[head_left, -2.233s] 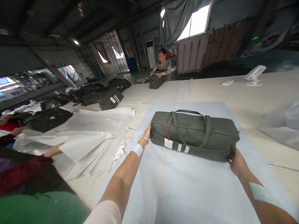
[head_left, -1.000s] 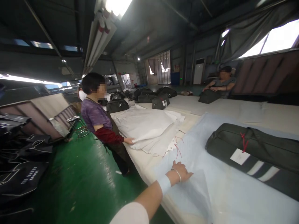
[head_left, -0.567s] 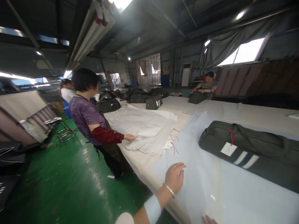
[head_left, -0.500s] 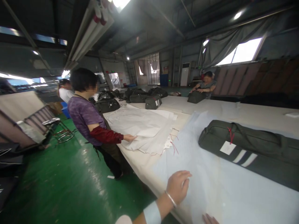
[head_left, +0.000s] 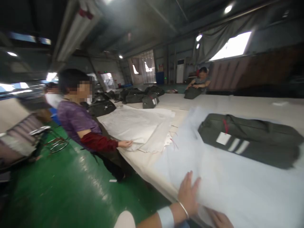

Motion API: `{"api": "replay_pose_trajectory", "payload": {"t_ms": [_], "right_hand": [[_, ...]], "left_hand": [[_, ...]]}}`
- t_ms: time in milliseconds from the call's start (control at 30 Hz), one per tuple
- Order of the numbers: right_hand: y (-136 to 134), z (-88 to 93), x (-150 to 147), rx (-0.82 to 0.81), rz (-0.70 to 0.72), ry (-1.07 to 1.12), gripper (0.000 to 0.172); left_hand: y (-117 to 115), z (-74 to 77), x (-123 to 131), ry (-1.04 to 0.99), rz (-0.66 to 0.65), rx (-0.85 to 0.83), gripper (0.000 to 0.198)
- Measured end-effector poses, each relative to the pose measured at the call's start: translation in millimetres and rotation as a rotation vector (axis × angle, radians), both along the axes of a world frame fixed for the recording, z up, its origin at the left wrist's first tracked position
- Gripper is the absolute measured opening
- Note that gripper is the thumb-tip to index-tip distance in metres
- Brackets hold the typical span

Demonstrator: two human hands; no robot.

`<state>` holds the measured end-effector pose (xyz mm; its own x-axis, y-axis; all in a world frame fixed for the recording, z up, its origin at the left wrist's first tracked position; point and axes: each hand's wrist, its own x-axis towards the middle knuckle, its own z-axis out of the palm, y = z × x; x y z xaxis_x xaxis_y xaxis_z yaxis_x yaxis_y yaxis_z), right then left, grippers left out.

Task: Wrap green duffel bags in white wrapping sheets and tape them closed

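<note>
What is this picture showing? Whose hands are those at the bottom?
There is no machine here. A person wears a camera on the head, so you see what that person sees, and the hands at the bottom are that person's own. The left hand, fingers spread, touches the near edge of a thin pale sheet spread on a long table. The right hand only peeks in beside it, too blurred to tell what it does. On the sheet lies a dark green bag with white stripes. To the left a co-worker rests a hand on a stack of white sheets. More bags lie farther back.
</note>
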<state>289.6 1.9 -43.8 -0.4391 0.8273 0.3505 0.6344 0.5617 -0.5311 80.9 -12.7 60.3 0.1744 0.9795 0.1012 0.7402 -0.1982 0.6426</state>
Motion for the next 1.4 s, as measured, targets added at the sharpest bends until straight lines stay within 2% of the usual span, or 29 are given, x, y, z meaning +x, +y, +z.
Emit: {"api": "replay_pose_trajectory", "payload": {"t_ms": [67, 133, 233, 300, 367, 433, 500, 567, 667, 733, 833, 900, 967, 1033, 1100, 1167, 1300, 1400], "right_hand": [[-17.8, 4.5, 7.4, 0.032, -0.008, -0.070, 0.065], [-28.3, 13.1, 12.5, 0.009, -0.028, -0.151, 0.074], [-32.1, 23.2, 22.2, -0.029, -0.110, -0.218, 0.081], [-35.3, 25.3, 29.7, -0.045, -0.171, -0.224, 0.080], [-40.0, 24.4, 36.3, -0.053, -0.209, -0.209, 0.076], [-43.3, 22.6, 40.9, -0.047, -0.217, -0.190, 0.070], [-43.5, 22.1, 43.0, -0.025, -0.205, -0.179, 0.060], [-41.1, 24.1, 43.1, 0.001, -0.188, -0.167, 0.048], [-36.9, 29.9, 41.4, 0.017, -0.171, -0.158, 0.034], [-35.8, 33.6, 40.3, 0.020, -0.166, -0.160, 0.029], [-36.6, 36.9, 39.2, 0.020, -0.168, -0.165, 0.028], [-37.8, 38.4, 38.5, 0.013, -0.167, -0.172, 0.028], [-38.9, 39.9, 37.4, 0.012, -0.157, -0.186, 0.027], [-39.6, 41.6, 35.6, 0.020, -0.141, -0.204, 0.027], [-39.9, 43.1, 33.3, 0.034, -0.128, -0.219, 0.029], [-39.9, 44.4, 30.5, 0.040, -0.124, -0.229, 0.030], [-39.5, 44.9, 25.7, 0.042, -0.083, -0.254, 0.024], [-39.9, 43.3, 24.7, 0.051, -0.067, -0.267, 0.020]], "left_hand": [[5.9, 2.8, -8.0, -0.176, 0.154, -0.101, 0.085], [15.5, 2.2, -17.8, -0.365, 0.294, -0.227, 0.085], [27.7, -5.3, -31.9, -0.587, 0.436, -0.259, 0.080], [27.0, -12.9, -38.4, -0.697, 0.526, -0.351, 0.065], [18.7, -20.7, -41.4, -0.736, 0.577, -0.471, 0.042], [6.2, -26.3, -41.7, -0.727, 0.553, -0.582, 0.024], [-7.1, -27.0, -40.6, -0.710, 0.466, -0.714, 0.022], [-18.3, -20.4, -37.9, -0.650, 0.289, -0.853, 0.030], [-25.4, 1.5, -25.7, -0.557, 0.002, -0.949, 0.030], [-21.2, 17.4, -10.7, -0.509, -0.143, -0.830, 0.024], [-5.2, 26.1, 13.7, -0.299, -0.331, -0.369, 0.025], [5.5, 16.4, 23.5, -0.032, -0.442, -0.119, 0.046], [11.4, -3.0, 25.0, 0.250, -0.517, -0.029, 0.077], [11.8, -25.2, 19.7, 0.425, -0.527, 0.007, 0.088], [9.4, -43.3, 11.3, 0.455, -0.520, 0.059, 0.078], [7.6, -53.8, 4.2, 0.377, -0.515, 0.118, 0.059], [9.9, -58.9, 2.4, 0.215, -0.515, 0.173, 0.026], [11.0, -60.8, 8.5, 0.171, -0.517, 0.195, 0.016]]}}
